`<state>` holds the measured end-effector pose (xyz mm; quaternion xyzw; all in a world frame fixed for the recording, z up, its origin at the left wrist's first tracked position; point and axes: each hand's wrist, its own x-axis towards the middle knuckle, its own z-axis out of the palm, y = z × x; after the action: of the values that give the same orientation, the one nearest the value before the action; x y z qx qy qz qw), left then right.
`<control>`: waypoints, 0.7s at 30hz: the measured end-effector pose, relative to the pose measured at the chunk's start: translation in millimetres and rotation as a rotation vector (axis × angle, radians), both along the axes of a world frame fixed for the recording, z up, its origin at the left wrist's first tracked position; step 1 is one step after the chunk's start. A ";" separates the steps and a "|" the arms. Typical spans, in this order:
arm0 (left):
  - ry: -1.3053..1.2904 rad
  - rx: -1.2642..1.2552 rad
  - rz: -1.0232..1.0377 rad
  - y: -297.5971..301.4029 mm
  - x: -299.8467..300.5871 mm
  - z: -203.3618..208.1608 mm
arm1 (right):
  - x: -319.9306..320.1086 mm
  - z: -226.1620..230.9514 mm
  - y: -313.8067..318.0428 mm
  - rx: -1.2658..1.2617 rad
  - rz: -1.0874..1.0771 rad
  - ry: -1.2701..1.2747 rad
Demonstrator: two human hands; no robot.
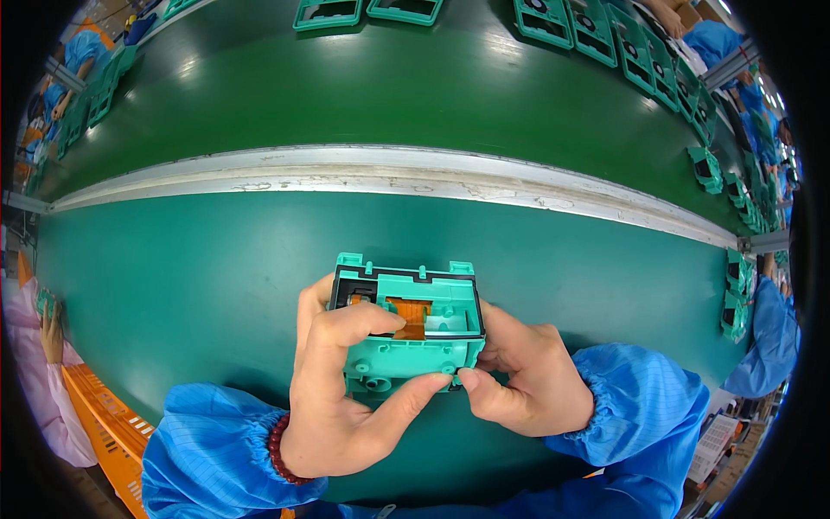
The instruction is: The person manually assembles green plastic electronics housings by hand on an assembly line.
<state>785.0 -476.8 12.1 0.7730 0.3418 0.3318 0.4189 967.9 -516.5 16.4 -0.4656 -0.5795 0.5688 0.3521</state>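
Between my two hands is a teal plastic housing (399,356) with a black seal round its open top, held just above the green work surface. An orange flat ribbon cable (416,318) lies in its opening. My left hand (346,381) grips the housing's left side, its index fingertip resting on the ribbon cable and its thumb pressed on the near face. My right hand (523,372) holds the right side, thumb at the lower right corner and its other fingers partly hidden behind the housing.
A pale metal rail (380,169) crosses beyond the work surface (216,259). Past it, a green belt (346,95) carries several teal housings (592,33). More small teal housings (735,294) stand at the right edge. An orange plastic crate (108,415) is at lower left; other people work at both sides.
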 end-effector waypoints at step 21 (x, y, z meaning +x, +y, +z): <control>-0.139 -0.088 0.118 -8.8 10.7 -1.0 | 6.4 4.8 -0.6 0.011 0.047 -0.089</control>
<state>795.8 -485.6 11.1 0.7075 0.3708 0.3935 0.4551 974.3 -517.0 21.2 -0.4747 -0.6085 0.5524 0.3151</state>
